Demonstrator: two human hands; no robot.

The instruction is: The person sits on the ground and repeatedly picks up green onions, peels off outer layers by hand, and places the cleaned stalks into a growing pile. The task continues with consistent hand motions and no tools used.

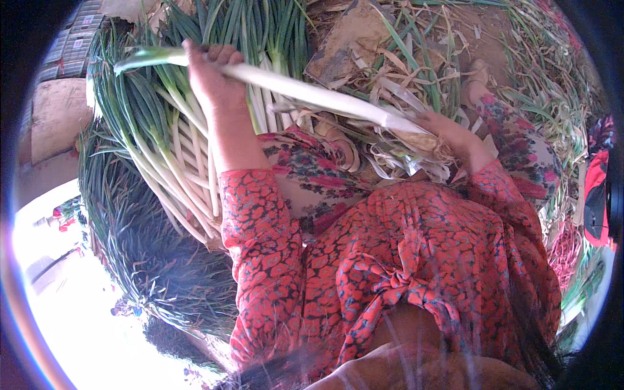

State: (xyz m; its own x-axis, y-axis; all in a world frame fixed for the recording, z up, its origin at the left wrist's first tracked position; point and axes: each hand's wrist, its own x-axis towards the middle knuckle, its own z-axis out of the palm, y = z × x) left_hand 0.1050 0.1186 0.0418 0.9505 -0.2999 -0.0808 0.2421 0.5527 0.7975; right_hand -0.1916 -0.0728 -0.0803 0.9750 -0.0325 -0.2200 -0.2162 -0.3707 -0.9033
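Note:
My left hand (pixel 214 73) is closed around the upper part of a long green onion (pixel 312 92), near where its white stalk turns green. The stalk slants down to the right, its root end beside my right hand (pixel 446 129). That hand lies against the root end and some loose dry peel; its fingers are partly hidden, so its hold is unclear. Beneath my left forearm and to its left lies a pile of green onions (pixel 190 161) with white stalks. Another bunch of green onions (pixel 278 53) lies behind my left hand.
Stripped leaves and dry peel (pixel 390 87) lie in front of me and on the right. A large heap of unpeeled green onions (pixel 165 253) is at my left side. Pink strings (pixel 565 253) lie at the right. Stacked bundles (pixel 73 44) stand at the upper left.

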